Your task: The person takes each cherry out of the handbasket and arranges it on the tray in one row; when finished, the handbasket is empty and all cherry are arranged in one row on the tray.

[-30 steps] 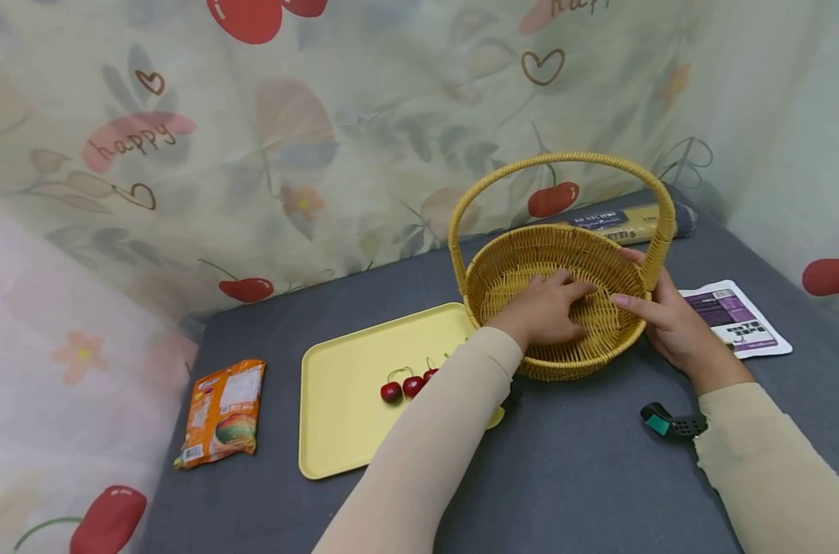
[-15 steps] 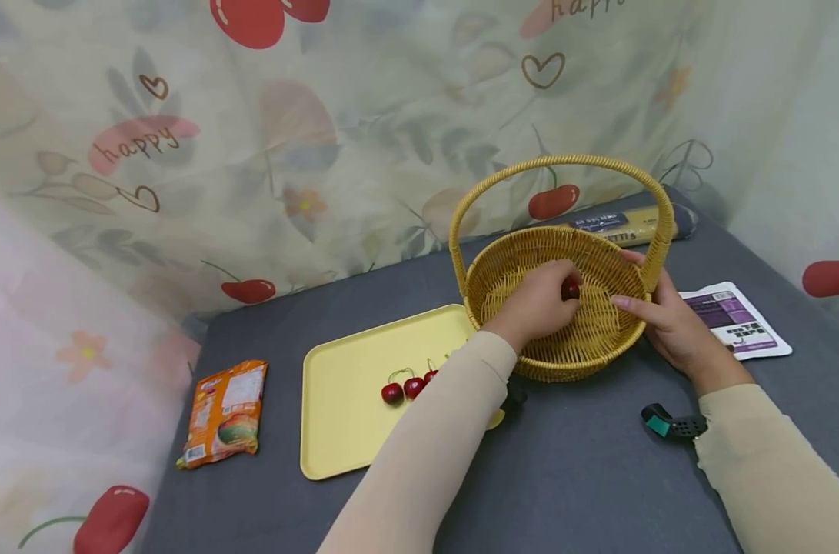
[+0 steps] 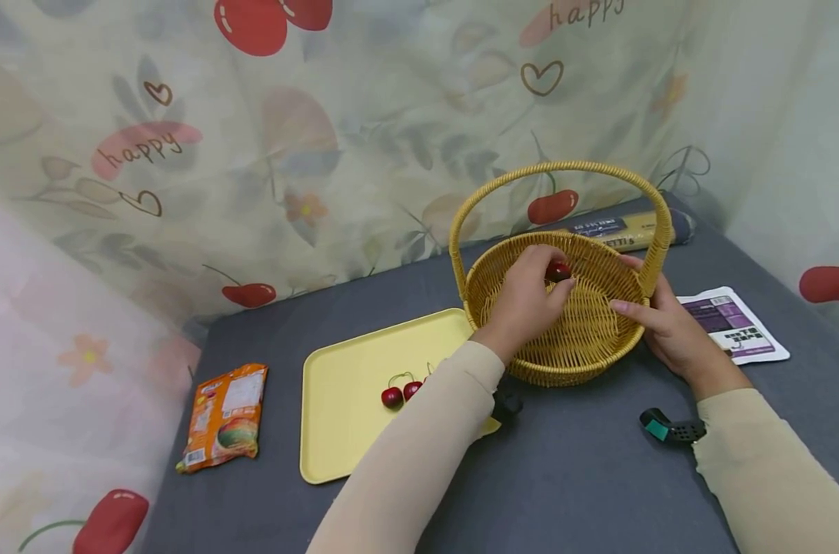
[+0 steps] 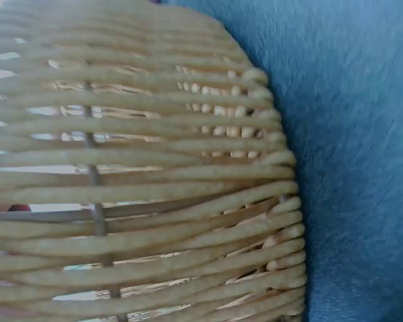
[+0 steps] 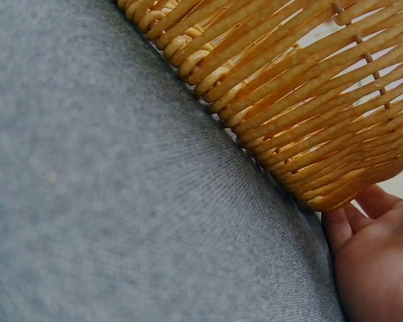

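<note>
My left hand (image 3: 526, 300) reaches into a yellow wicker basket (image 3: 588, 331) and pinches a dark red cherry (image 3: 557, 270) between thumb and fingers. The basket has a tall arched handle and is tipped toward me. My right hand (image 3: 675, 335) grips its right rim near the handle's base, thumb inside and the other fingers mostly hidden outside. Close up in the right wrist view, the hand (image 5: 379, 261) touches the woven side (image 5: 289, 107). Woven wall (image 4: 154, 194) fills most of the left wrist view, which hides the left hand.
To the left lies a yellow tray (image 3: 336, 408) with cherries (image 3: 391, 397) on it, partly behind my left forearm. An orange packet (image 3: 227, 415) is further left. Behind the basket lies a spaghetti pack (image 3: 634, 228); a white-and-purple pouch (image 3: 734, 327) is at right.
The cherry has come into sight in my left hand. That hand has shifted up and slightly left inside the basket. My right hand keeps its hold on the rim.
</note>
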`<move>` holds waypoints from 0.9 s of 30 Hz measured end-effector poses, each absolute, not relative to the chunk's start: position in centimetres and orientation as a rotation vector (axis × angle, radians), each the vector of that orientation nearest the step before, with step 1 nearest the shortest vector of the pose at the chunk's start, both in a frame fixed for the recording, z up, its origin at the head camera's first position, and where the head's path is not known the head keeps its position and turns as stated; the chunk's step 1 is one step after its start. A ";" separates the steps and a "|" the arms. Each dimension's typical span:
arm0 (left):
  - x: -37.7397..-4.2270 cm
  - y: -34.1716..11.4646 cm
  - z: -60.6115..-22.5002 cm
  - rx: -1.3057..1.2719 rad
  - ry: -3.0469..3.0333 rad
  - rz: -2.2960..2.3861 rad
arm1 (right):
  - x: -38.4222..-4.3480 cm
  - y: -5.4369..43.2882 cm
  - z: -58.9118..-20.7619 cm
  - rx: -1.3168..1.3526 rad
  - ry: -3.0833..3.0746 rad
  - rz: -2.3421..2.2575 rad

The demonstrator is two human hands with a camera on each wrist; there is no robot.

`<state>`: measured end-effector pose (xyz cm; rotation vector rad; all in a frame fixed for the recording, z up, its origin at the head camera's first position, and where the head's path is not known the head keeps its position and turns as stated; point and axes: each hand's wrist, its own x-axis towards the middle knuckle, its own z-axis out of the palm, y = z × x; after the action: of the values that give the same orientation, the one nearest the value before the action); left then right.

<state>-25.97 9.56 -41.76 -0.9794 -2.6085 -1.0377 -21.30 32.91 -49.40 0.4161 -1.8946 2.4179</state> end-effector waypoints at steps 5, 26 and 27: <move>-25.0 8.5 -41.8 -0.984 -2.512 -1.090 | -21.3 32.9 -49.6 0.432 -1.861 2.444; -20.9 2.4 -42.3 -0.917 -2.309 -1.476 | -21.4 33.1 -49.5 0.466 -1.835 2.455; -20.8 2.1 -42.3 -0.918 -2.301 -1.488 | -21.4 33.1 -49.5 0.470 -1.825 2.461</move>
<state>-20.77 2.14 -42.33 -0.9176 -2.3011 -1.4882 -21.43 33.06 -49.53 0.4702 -1.8254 2.4611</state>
